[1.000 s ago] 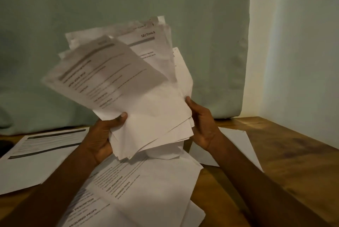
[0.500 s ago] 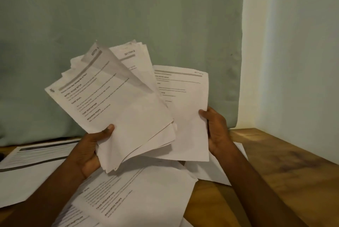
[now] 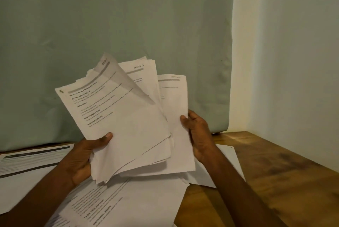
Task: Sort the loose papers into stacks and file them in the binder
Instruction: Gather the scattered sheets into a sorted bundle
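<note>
Left grip: the left hand (image 3: pixel 82 157) is curled round the lower left corner of a fanned bundle of papers (image 3: pixel 124 116), thumb pressed flat on the top sheet, fingers hidden behind the bundle.
Right grip: the right hand (image 3: pixel 199 135) pinches a single sheet (image 3: pixel 176 109) by its right edge, thumb on the front face, fingers behind it; the sheet stands upright just beside the bundle and partly tucked behind it.
Where the papers are: bundle and single sheet are both held up in the air above the bench (image 3: pixel 275 180); the top sheet's upper corner curls over.
Papers on the bench: more printed sheets (image 3: pixel 137 204) lie spread under the hands, another group of sheets (image 3: pixel 27 162) lies to the left, and one page (image 3: pixel 229 164) lies under the right wrist.
Binder: not in view.
Step in hand: sorting, by my reading; one page is being parted from the bundle, probably to be read by its heading. "SECTION 2" shows on a sheet in the bundle; the single sheet's heading is too small to read.
Progress: early, I judge, since no tidy stack shows and nothing is filed.
Next move calls for: drawing the single sheet fully clear without dragging its neighbours, then laying it on the matching pile, while the left thumb keeps the fan from slipping.
</note>
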